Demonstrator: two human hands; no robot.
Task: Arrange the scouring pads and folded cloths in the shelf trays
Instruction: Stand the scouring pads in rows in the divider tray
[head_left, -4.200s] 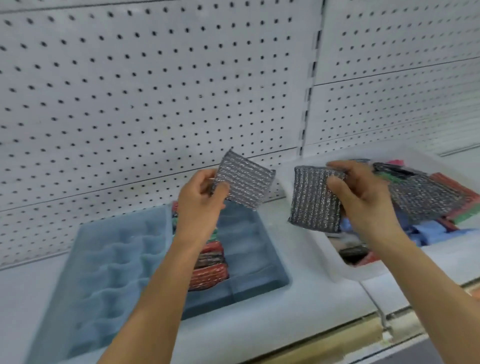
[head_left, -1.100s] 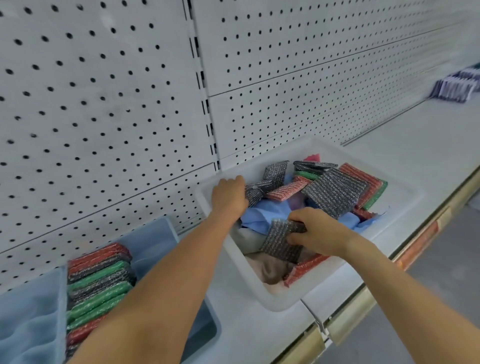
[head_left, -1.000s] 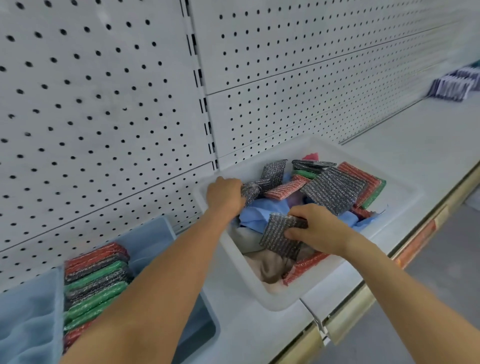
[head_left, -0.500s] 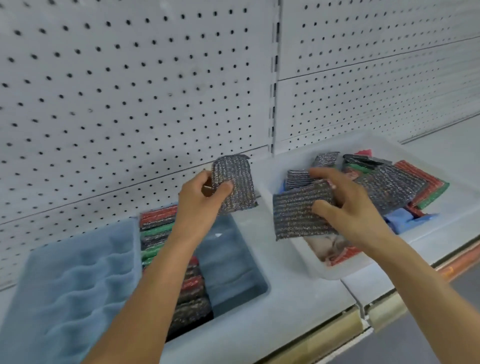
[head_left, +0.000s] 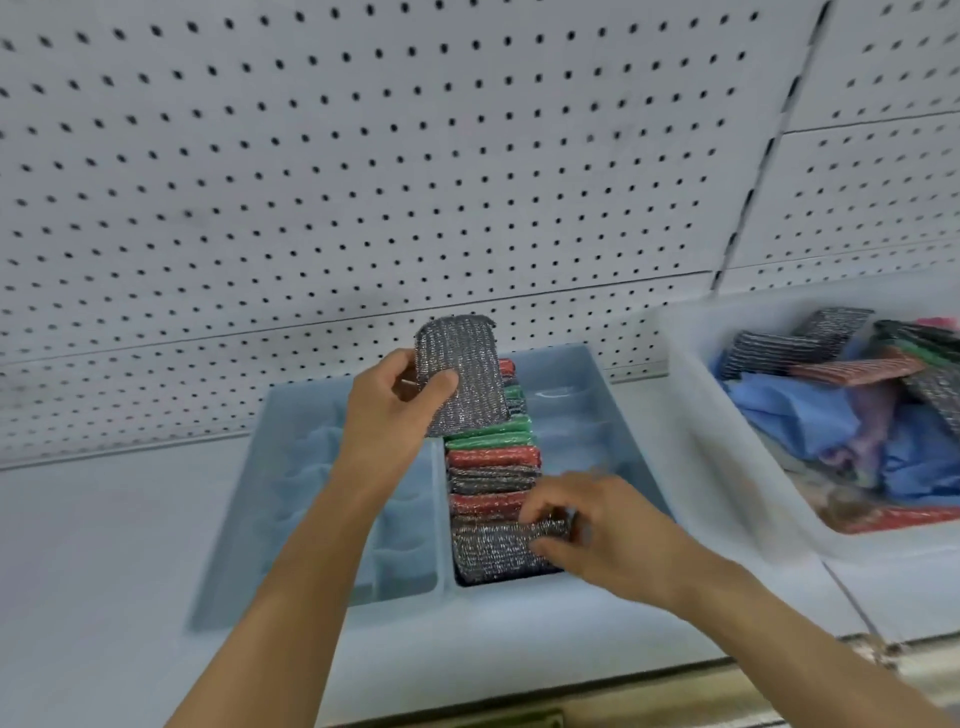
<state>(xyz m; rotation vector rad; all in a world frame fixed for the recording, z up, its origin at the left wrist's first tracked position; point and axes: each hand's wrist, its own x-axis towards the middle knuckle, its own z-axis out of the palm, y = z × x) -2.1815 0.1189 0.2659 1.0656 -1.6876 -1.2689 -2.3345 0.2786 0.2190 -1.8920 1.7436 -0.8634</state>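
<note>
A pale blue divided tray (head_left: 322, 597) sits on the shelf in front of me. Its middle lane holds a row of upright red, green and grey scouring pads (head_left: 491, 460). My left hand (head_left: 395, 410) holds a silver-grey scouring pad (head_left: 465, 379) upright above the back of that row. My right hand (head_left: 597, 525) grips another silver-grey pad (head_left: 498, 551) at the front end of the row, down inside the lane. A white bin (head_left: 727, 457) at the right holds loose pads (head_left: 779, 348) and blue cloths (head_left: 795, 415).
White pegboard (head_left: 363, 156) backs the shelf. The tray's left section has scalloped dividers (head_left: 311, 467); its right lane (head_left: 576, 415) shows only blue plastic. The shelf's front edge (head_left: 623, 686) runs along the bottom.
My view swung left from the bin to the tray. My right hand carried its grey pad from the bin down into the front of the tray's row. My left hand kept its pad.
</note>
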